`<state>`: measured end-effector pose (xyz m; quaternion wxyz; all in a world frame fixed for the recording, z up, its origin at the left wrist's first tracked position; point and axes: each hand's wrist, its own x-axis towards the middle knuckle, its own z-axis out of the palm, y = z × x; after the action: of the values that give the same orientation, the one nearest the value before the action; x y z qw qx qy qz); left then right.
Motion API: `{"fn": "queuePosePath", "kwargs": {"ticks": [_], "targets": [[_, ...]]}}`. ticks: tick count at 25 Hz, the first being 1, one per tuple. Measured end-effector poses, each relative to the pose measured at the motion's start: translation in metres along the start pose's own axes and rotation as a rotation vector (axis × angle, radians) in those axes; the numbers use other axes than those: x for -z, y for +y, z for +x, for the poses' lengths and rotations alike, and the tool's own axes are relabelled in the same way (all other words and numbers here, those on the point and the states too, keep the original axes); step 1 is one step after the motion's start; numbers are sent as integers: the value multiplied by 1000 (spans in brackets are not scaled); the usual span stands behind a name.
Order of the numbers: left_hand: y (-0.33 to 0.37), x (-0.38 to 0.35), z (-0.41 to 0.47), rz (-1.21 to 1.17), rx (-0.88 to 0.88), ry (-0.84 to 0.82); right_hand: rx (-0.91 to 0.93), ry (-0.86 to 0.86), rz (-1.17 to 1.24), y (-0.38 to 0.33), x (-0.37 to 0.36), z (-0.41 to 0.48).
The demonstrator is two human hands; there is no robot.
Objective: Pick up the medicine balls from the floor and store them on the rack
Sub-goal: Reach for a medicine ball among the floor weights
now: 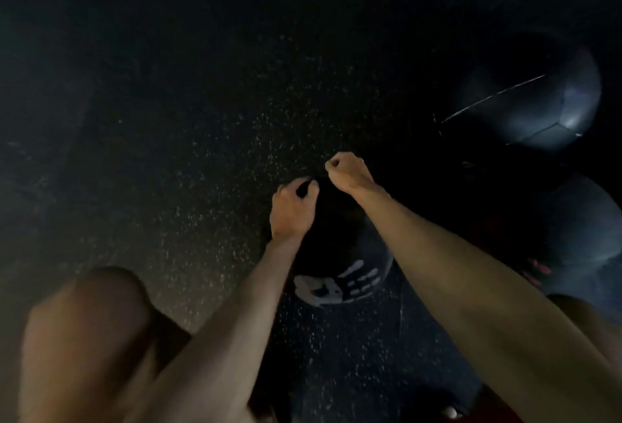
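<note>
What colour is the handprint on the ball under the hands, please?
White handprint on a black ball, head view.

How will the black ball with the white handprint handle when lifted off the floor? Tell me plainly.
Probably heavy: the left hand and right hand both work at the handprint ball. Likely to roll if nudged, since it is round and sits on a flat floor. It may be slippery, but the dim light hides its texture.

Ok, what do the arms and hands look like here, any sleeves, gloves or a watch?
The left arm and right arm are bare as far as the frame shows: no sleeves. The left hand and right hand wear no gloves, and no watch or band shows at either wrist. Dim light could hide small marks.
</note>
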<state>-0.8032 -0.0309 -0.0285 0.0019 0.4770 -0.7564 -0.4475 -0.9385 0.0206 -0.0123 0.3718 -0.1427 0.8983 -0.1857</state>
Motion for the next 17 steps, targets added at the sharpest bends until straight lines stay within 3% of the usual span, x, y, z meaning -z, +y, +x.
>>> {"fn": "queuePosePath", "kwargs": {"ticks": [3,6,10,17], "targets": [[21,27,78,41,201,-158,65,36,-5,-5,2,-18],[35,49,114,49,239,-226,156,184,-118,0,-16,-53],[27,66,120,-57,129,-240,27,182,-108,-48,-9,-9],[31,58,161,-75,-186,-42,-121,-1,-2,-109,67,153]]}}
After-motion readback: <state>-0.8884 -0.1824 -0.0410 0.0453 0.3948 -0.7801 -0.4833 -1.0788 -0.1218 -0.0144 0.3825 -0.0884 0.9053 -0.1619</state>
